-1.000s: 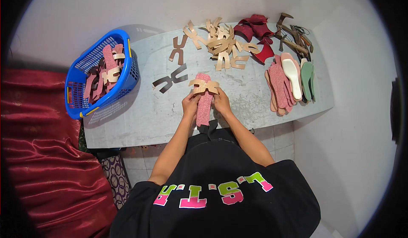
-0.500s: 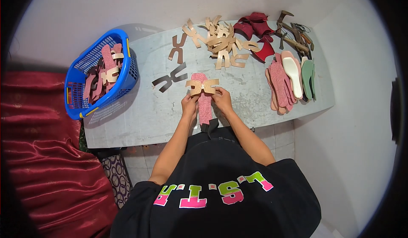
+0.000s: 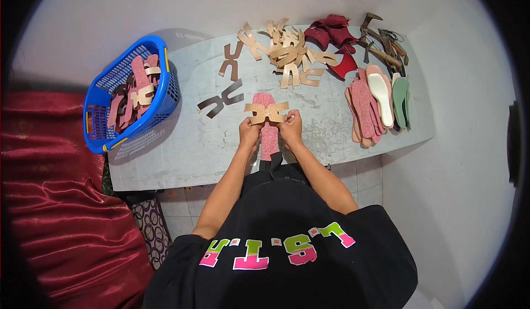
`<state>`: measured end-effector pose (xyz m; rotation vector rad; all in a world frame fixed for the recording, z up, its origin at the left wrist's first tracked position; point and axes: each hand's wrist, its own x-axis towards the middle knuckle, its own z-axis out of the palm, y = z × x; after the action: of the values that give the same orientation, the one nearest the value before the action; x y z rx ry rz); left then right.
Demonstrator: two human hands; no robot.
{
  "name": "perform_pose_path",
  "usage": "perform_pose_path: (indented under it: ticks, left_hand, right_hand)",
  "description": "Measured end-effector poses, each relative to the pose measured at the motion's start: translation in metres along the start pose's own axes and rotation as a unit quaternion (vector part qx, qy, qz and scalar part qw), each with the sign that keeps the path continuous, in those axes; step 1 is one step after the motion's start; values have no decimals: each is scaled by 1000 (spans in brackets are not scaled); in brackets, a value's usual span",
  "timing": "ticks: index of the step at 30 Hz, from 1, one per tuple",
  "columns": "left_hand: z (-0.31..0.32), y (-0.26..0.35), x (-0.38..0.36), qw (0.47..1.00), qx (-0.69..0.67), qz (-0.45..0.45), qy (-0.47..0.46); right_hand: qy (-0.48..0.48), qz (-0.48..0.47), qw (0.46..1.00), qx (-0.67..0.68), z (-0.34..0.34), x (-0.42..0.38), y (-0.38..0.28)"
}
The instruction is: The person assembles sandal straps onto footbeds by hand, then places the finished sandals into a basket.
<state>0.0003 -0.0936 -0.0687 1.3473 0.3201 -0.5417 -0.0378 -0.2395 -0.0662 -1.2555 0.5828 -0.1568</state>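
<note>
A tan, H-shaped sandal strap (image 3: 267, 112) with a woven-looking texture lies across a pink insole (image 3: 269, 140) at the table's near edge. My left hand (image 3: 249, 132) pinches the strap's lower left end. On the other side, my right hand (image 3: 291, 129) pinches its lower right end. Both hands are closed, with the insole between them. A dark brown strap piece (image 3: 221, 98) lies to the upper left of my left hand, and a brown one (image 3: 230, 60) lies farther back.
A blue basket (image 3: 165, 77) with pink insoles and straps stands at left. Toward the back lie tan straps (image 3: 290, 55), dark red pieces (image 3: 331, 33) and hammers (image 3: 381, 46). Pink insoles (image 3: 367, 107), a white one (image 3: 380, 93) and green ones (image 3: 399, 104) sit at right.
The strap and both hands have shifted slightly right. The strap looks more spread out, and its middle has turned a little in view.
</note>
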Motion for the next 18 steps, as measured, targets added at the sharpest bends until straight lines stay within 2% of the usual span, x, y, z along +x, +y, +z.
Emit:
perform_pose_path:
  ticks: [1, 2, 4, 5, 6, 8, 11, 13, 18]
  left_hand:
    - [6, 3, -2, 1000, 6, 9, 11]
    - [15, 4, -6, 997, -20, 30, 64]
    - [24, 5, -11, 993, -28, 60, 93]
    - [26, 6, -13, 988, -36, 89, 122]
    - [26, 6, -14, 988, -36, 88, 122]
    - [26, 5, -16, 983, 5, 147, 109]
    - [24, 12, -17, 992, 28, 111, 57]
    - [23, 13, -16, 994, 16, 99, 51]
    - [18, 15, -19, 998, -27, 52, 18]
  right_hand:
    - [13, -13, 1000, 6, 1, 1, -1]
    - [13, -14, 1000, 6, 0, 1, -2]
    - [15, -16, 995, -102, 2, -7, -18]
    - [15, -16, 994, -102, 4, -10, -24]
    - [18, -37, 995, -86, 6, -12, -25]
    - [22, -55, 996, -70, 6, -11, -22]
    - [-21, -53, 996, -76, 3, -2, -13]
    - [-22, 13, 999, -23, 5, -10, -25]
    - [-54, 37, 997, 49, 2, -10, -27]
